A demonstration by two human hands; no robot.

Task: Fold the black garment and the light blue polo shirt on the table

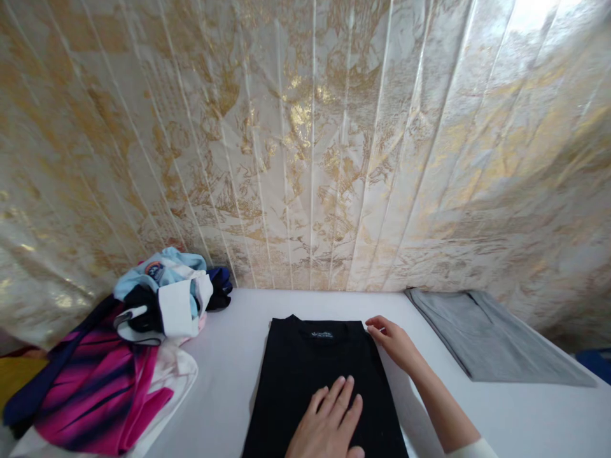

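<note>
A folded black T-shirt (291,381) lies flat, front and centre, with its neckline and printed label at the far end. My left hand (329,416) rests palm down on the middle of it, fingers stretched out. At the shirt's far right corner is my right hand (389,340), with thumb and fingertips bent together on the edge of the cloth. The near end of the shirt runs out of view.
A heaped pile of clothes (95,388), pink, navy, white and light blue, sits on the left. On the right lies a folded grey garment (491,337). Both rest on a white surface (219,381) against a wall with gold-patterned covering (296,159).
</note>
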